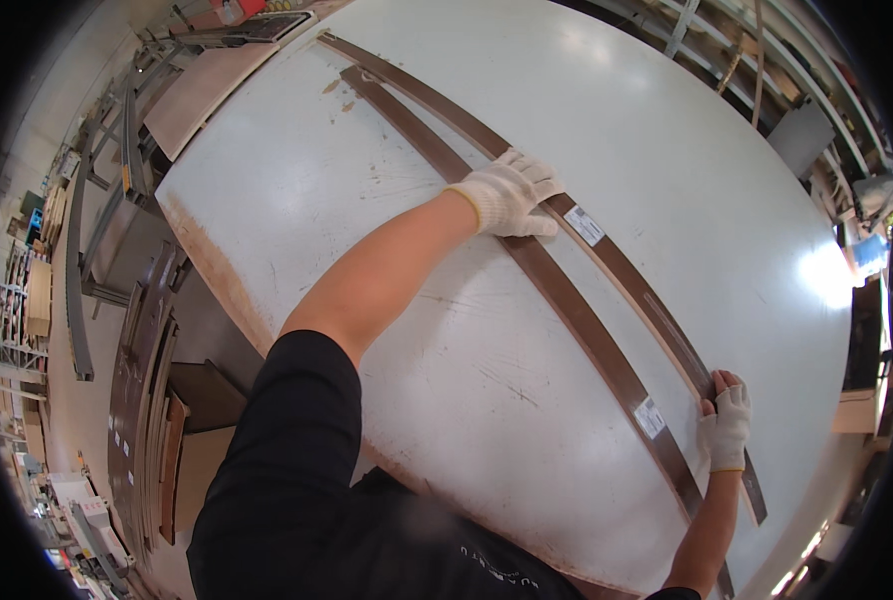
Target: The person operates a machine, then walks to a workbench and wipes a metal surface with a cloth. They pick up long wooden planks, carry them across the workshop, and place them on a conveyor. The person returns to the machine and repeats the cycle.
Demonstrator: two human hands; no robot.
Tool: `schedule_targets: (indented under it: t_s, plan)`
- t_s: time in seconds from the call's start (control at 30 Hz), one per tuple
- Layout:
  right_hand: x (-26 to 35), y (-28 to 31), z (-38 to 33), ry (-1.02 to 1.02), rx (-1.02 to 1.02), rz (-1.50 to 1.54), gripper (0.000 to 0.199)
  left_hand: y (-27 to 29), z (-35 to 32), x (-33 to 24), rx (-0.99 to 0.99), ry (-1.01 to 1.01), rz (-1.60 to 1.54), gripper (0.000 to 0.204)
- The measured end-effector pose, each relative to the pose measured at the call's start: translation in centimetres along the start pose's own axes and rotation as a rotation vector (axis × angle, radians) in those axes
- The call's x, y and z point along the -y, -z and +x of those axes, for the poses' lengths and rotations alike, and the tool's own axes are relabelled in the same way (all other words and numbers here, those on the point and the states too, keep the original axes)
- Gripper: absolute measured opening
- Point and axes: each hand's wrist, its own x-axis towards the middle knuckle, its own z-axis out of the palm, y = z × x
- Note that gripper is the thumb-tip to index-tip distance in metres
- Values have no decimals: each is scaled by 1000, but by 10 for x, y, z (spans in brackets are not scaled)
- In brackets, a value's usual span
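Two long dark brown strips lie side by side across a large white table (667, 150). The farther strip (437, 105) runs from the far left corner to the near right. The nearer strip (587, 330) lies just beside it and carries small white labels. My left hand (512, 195), in a white work glove, presses down on both strips near their middle. My right hand (727, 425), also gloved, grips the farther strip close to its near end.
More dark strips and boards (142, 400) are stacked on the floor at the left. A brown board (202, 90) lies past the table's far left edge. Metal racks (767, 60) stand behind the table. The table's left edge (217, 270) is worn brown.
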Motion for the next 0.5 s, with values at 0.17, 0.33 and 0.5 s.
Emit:
schedule_targets:
  t_s: [0.17, 0.33, 0.5]
  plan:
    - [-3, -13, 6, 19, -1, -5, 65, 24, 38, 6, 216, 9, 147, 63]
    - [-6, 44, -38, -64, -12, 7, 59, 48, 26, -5, 136, -145, 170, 54]
    - [27, 104, -160, -142, 51, 147, 52, 26, -54, -37, -230, -474, 99, 55]
